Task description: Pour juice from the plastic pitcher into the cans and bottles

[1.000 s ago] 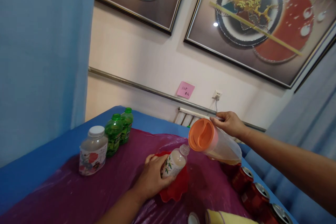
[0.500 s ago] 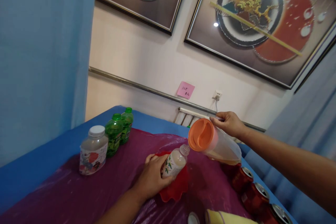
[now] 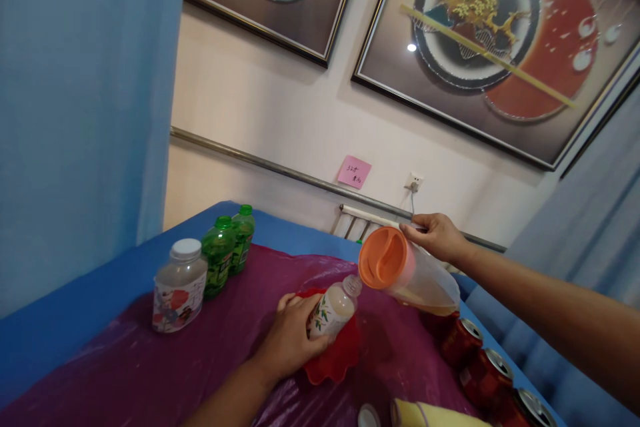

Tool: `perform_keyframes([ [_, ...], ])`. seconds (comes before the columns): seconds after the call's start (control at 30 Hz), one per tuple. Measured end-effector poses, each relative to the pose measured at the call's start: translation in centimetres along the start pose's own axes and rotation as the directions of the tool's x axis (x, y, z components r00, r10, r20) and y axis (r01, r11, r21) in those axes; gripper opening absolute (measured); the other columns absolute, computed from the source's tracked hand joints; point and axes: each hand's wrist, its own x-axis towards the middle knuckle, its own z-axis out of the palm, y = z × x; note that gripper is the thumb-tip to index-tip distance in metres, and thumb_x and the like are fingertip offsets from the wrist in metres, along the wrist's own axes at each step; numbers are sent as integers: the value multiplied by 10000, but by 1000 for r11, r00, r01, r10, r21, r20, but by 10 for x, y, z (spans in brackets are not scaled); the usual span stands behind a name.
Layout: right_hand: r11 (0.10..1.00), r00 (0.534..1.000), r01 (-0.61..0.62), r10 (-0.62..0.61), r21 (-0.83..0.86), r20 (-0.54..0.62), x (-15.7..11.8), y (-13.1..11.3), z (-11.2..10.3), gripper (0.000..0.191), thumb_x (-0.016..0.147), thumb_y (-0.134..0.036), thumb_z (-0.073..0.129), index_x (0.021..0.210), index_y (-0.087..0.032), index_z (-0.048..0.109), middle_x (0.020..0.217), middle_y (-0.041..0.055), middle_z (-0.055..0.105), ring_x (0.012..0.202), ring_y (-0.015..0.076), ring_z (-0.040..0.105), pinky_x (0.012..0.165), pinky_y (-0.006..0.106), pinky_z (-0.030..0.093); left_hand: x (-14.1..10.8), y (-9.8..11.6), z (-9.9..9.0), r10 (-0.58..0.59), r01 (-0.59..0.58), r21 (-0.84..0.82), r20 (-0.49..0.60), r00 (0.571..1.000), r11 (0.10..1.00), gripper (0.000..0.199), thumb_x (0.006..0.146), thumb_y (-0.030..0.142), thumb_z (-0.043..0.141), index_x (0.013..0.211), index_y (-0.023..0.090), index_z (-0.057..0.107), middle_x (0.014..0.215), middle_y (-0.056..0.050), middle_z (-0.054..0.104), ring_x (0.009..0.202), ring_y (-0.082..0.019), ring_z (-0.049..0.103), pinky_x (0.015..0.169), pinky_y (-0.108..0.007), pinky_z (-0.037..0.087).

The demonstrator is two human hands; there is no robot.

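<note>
My left hand (image 3: 293, 337) is wrapped round a small clear bottle (image 3: 334, 310) with a leaf-patterned label, tilted to the right over a red scalloped dish (image 3: 334, 360). The bottle's mouth is uncapped. By its handle, my right hand (image 3: 440, 237) grips a translucent pitcher (image 3: 425, 283), tipped to the left, with pale liquid inside. The pitcher's orange lid (image 3: 383, 257) is close beside the bottle's mouth. Whether liquid is flowing between them is too small to tell.
A white-capped jar (image 3: 180, 287) and two green bottles (image 3: 218, 257) stand at the left on the purple sheet (image 3: 225, 340). Several red cans (image 3: 485, 377) line the right edge. A yellow cloth (image 3: 430, 415) and a white cap (image 3: 368, 415) lie at the near edge.
</note>
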Motion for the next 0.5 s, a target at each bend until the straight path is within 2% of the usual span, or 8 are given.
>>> perform_keyframes([
  [0.5,1000,1000,7,-7,4,-3,0,1,1,483,801,-571,536,540,-230,316,526,-57,254,506,95,267,476,264,190,0,1,-1,5,-5,-30,7,1000,1000,567,662,318,770,1211,296,630,1105,-6,736,1036,-263,629,1094,-449,274],
])
